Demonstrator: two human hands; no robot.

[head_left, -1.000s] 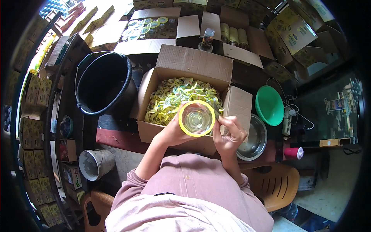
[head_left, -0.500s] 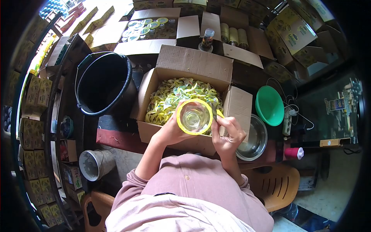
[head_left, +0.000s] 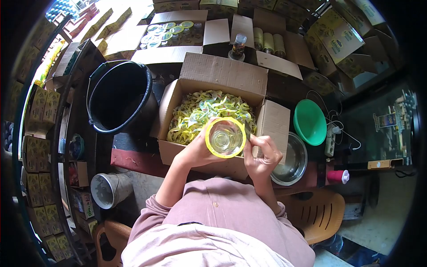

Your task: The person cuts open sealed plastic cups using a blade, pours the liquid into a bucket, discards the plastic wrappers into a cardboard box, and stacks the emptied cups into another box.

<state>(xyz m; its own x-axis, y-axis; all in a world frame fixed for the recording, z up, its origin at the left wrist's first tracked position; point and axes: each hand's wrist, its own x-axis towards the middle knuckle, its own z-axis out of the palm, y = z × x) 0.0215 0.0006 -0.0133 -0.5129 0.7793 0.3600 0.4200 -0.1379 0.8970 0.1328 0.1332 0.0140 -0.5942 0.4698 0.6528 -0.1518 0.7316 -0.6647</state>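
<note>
My left hand [head_left: 197, 149] is wrapped round a clear cup [head_left: 225, 138] with a yellow rim, its round opening facing the camera. My right hand [head_left: 262, 153] is pinched at the cup's right side, around a thin dark blade-like piece [head_left: 247, 130] by the rim. Just beyond both hands stands an open cardboard box [head_left: 224, 71], filled with small yellow and green wrapped packets [head_left: 213, 104]. The cup hangs over the box's near edge.
A black bucket [head_left: 143, 104] stands left of the box, a grey bucket [head_left: 124, 186] lower left. To the right are a green basin [head_left: 310, 122], a metal bowl [head_left: 297, 158], cables and a pink spool [head_left: 338, 176]. Behind stand a box of lidded cups [head_left: 167, 52] and a bottle [head_left: 239, 44].
The cup has shifted slightly left and then back right and down. A yellow strip seen beside my right fingertips half a second ago no longer shows. Both hands keep their hold.
</note>
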